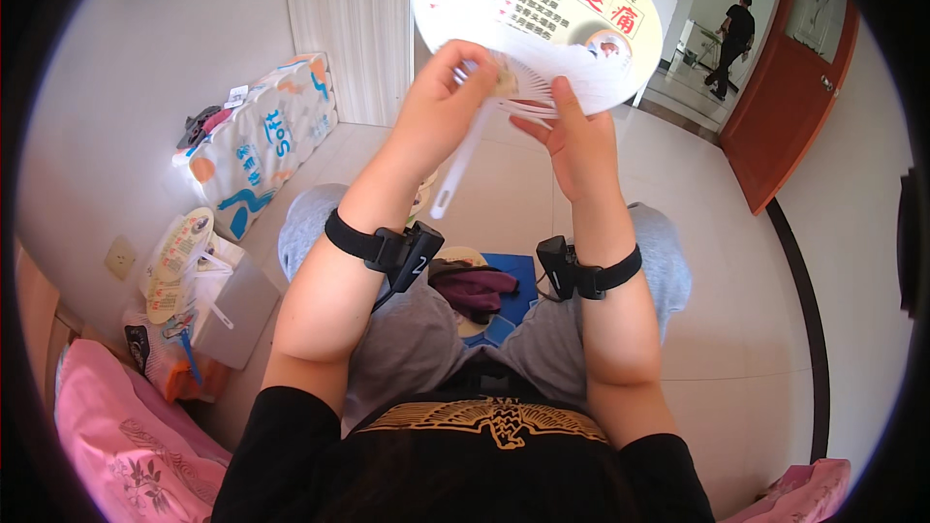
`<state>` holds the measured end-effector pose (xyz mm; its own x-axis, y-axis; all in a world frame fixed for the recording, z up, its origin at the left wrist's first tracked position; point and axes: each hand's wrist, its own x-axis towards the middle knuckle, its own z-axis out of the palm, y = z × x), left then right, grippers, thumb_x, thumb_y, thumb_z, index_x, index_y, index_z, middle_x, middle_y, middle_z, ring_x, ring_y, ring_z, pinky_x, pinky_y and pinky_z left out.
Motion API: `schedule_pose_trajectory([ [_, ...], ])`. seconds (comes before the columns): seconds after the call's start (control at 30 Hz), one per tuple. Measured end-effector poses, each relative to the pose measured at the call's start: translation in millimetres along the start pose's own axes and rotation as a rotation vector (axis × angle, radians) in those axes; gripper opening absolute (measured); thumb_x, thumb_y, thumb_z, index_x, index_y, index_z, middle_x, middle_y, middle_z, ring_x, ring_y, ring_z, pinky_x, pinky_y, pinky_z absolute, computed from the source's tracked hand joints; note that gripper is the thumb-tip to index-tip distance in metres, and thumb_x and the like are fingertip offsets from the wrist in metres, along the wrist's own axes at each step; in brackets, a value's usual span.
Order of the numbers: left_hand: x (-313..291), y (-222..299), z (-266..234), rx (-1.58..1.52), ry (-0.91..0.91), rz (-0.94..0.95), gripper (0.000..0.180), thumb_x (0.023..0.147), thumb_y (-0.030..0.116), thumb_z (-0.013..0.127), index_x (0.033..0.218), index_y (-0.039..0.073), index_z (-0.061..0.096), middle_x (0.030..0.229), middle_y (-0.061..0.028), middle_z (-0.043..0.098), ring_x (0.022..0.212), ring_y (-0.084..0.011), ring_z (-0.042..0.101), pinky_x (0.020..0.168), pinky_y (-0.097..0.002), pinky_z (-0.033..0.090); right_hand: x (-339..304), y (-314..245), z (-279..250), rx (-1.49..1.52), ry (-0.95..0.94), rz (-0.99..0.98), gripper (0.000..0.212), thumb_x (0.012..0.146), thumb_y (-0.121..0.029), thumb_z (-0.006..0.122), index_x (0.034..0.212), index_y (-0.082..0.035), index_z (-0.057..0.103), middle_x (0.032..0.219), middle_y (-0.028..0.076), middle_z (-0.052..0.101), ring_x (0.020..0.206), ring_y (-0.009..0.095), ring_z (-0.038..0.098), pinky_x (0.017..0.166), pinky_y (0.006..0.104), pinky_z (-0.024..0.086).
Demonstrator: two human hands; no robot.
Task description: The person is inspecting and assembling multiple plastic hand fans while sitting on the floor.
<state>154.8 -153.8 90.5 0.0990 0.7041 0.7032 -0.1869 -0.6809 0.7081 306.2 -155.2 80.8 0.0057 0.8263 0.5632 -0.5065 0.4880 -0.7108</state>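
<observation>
In front of me, raised at the top, is an oval hand fan (pixel 542 15) with a pale yellow printed face and white plastic ribs at its lower part. Its white slotted handle (pixel 453 179) hangs down to the left. My left hand (pixel 448 102) is closed on the fan near the top of the handle, fingers curled and thumb pressed in. My right hand (pixel 584 150) grips the lower right edge, thumb on the near side and fingers partly behind it. Black straps with small black devices circle both forearms.
Between my legs, a maroon cloth (pixel 475 291) lies over something blue (pixel 513 281). More fans (pixel 179 266) rest at a white box (pixel 237 315) on the left. A large wrapped paper pack (pixel 266 150) stands by the wall. A brown door (pixel 794 87) stands ajar; a person (pixel 736 44) is beyond.
</observation>
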Motion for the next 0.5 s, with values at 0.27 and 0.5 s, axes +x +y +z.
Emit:
schedule_pose_trajectory([
  [0.27, 14.2, -10.2, -26.4, 0.156, 0.356, 0.068, 0.011, 0.085, 0.006, 0.053, 0.095, 0.002, 0.052, 0.091, -0.0123, 0.061, 0.074, -0.0126, 0.059, 0.065, -0.0233, 0.049, 3.0, -9.6, -7.0, 0.097, 0.039, -0.091, 0.039, 0.087, -0.007, 0.047, 0.124, -0.001, 0.035, 0.117, 0.015, 0.050, 0.101, 0.028, 0.055, 0.079, 0.0433, 0.051],
  [0.5, 9.0, 11.7, -29.7, 0.050, 0.372, 0.003, 0.018, 0.086, 0.007, 0.051, 0.101, -0.002, 0.053, 0.092, -0.0106, 0.060, 0.076, -0.0143, 0.059, 0.063, -0.0238, 0.050, 0.8, -10.8, -10.0, 0.149, -0.039, -0.065, 0.038, 0.087, -0.006, 0.046, 0.124, 0.000, 0.035, 0.116, 0.016, 0.050, 0.101, 0.029, 0.054, 0.078, 0.0436, 0.051],
])
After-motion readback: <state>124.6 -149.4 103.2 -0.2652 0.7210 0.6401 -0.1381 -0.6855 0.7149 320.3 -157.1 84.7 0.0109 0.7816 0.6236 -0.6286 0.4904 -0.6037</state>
